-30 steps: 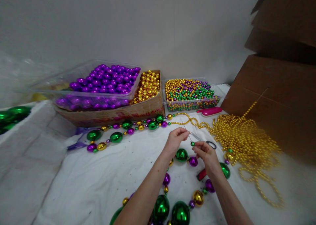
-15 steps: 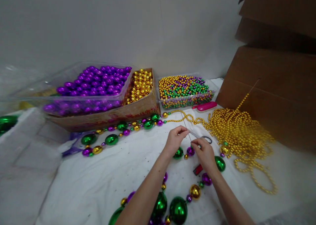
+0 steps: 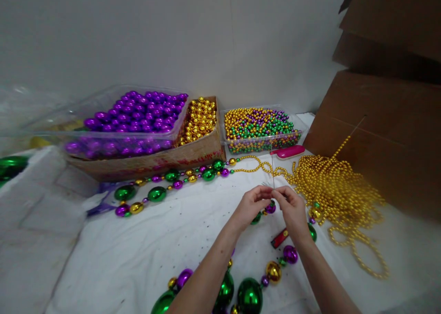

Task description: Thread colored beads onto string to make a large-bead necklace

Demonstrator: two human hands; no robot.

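Note:
My left hand (image 3: 253, 207) and my right hand (image 3: 291, 210) meet above the white cloth, fingers pinched. A thin string (image 3: 273, 167) rises almost straight up from their fingertips; what lies between the fingers is partly hidden. Just below hang or lie a purple bead (image 3: 271, 208) and a green bead (image 3: 256, 219), partly covered by my left hand. Under my right wrist is a red lighter (image 3: 279, 238). A strand of large beads, with a gold bead (image 3: 274, 272) and a green bead (image 3: 250, 296), curves between my forearms.
A clear bin of purple beads (image 3: 138, 114), a cardboard box (image 3: 151, 162) with gold beads and a clear tub of small mixed beads (image 3: 260, 126) line the wall. A pink case (image 3: 290, 152), heaped gold bead strands (image 3: 330, 185) and cardboard boxes (image 3: 375, 139) are on the right.
My hands have come together, the left moving right and lower, the right slightly higher. The string has swung from slanting to nearly upright. The view has shifted slightly.

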